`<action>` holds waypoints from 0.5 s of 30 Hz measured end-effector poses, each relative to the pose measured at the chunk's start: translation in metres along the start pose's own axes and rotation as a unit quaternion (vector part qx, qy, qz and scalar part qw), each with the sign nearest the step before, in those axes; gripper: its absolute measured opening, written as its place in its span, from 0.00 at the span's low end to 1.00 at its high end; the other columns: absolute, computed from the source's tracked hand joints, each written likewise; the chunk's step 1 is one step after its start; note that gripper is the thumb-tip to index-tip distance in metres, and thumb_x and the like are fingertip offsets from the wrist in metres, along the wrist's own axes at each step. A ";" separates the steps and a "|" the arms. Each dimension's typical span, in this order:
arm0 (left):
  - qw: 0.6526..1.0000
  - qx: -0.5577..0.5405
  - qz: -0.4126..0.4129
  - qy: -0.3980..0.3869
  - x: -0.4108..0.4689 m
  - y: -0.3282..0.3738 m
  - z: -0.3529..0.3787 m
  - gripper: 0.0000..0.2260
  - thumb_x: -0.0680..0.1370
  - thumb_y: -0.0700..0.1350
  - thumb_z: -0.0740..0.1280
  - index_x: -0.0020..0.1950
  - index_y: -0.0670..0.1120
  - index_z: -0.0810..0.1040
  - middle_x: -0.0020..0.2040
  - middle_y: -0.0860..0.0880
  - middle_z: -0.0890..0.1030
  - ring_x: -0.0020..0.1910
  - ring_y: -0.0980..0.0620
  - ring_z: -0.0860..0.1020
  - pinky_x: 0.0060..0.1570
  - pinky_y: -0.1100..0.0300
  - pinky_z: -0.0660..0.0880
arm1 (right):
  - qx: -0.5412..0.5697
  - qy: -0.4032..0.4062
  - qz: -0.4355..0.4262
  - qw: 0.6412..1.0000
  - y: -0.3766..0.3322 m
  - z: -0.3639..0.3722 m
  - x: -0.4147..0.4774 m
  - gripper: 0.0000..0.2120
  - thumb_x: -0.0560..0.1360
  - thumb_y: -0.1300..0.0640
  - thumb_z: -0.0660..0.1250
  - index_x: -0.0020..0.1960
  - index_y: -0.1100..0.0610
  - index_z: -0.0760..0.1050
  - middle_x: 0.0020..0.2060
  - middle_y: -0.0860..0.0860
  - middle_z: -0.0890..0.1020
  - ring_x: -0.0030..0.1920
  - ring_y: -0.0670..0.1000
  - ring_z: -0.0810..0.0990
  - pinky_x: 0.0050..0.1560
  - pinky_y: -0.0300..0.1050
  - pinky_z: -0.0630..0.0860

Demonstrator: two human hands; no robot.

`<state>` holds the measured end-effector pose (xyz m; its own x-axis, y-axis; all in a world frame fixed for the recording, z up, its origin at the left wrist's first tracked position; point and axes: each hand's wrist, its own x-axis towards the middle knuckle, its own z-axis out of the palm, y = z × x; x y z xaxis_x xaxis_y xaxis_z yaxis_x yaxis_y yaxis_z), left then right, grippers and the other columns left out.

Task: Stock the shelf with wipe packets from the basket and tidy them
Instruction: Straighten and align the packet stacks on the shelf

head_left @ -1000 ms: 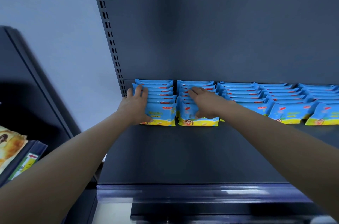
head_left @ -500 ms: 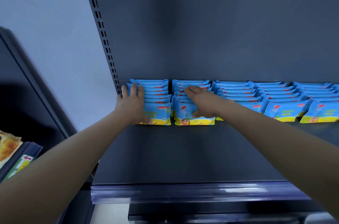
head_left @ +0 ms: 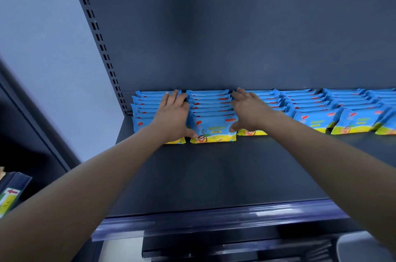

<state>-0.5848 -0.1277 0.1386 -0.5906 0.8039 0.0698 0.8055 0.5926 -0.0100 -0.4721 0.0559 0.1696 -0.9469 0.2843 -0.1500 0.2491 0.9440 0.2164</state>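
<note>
Blue wipe packets (head_left: 211, 116) stand in a row on the shelf (head_left: 214, 176), running front to back. The row sits right between the left hand (head_left: 173, 116) and right hand (head_left: 250, 111). Both touch its sides, fingers (head_left: 171, 97) straight, gripping nothing, equally near.

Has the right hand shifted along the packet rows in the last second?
Yes, rightward. Counting from the slotted upright, the right hand lay on the second row of packets; now it rests on the third row, at the second row's right edge.
</note>
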 end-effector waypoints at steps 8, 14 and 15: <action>1.000 -0.018 -0.004 -0.004 0.010 0.009 0.002 0.37 0.71 0.61 0.68 0.72 0.43 0.62 0.75 0.46 0.55 0.76 0.45 0.46 0.75 0.49 0.39 | 0.022 0.038 0.003 0.999 0.011 0.017 0.000 0.26 0.74 0.46 0.66 0.66 0.59 0.70 0.76 0.54 0.54 0.77 0.56 0.44 0.76 0.53 0.48; 0.998 -0.048 -0.033 0.001 0.012 0.019 0.006 0.34 0.72 0.58 0.67 0.72 0.42 0.62 0.73 0.45 0.59 0.75 0.45 0.49 0.74 0.51 0.39 | 0.032 0.041 -0.007 0.999 0.011 0.020 0.003 0.21 0.75 0.48 0.65 0.62 0.61 0.74 0.75 0.55 0.56 0.77 0.56 0.45 0.76 0.53 0.47; 0.998 -0.051 -0.034 0.004 0.012 0.019 0.006 0.34 0.72 0.59 0.67 0.71 0.42 0.63 0.72 0.45 0.60 0.75 0.45 0.50 0.74 0.51 0.39 | 0.033 0.040 -0.007 0.999 0.012 0.020 0.003 0.21 0.75 0.48 0.65 0.62 0.61 0.74 0.75 0.55 0.57 0.77 0.56 0.45 0.76 0.52 0.48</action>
<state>-0.5769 -0.1070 0.1334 -0.6441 0.7612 0.0758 0.7645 0.6374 0.0963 -0.4683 0.0711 0.1524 -0.9630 0.2590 -0.0742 0.2460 0.9577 0.1494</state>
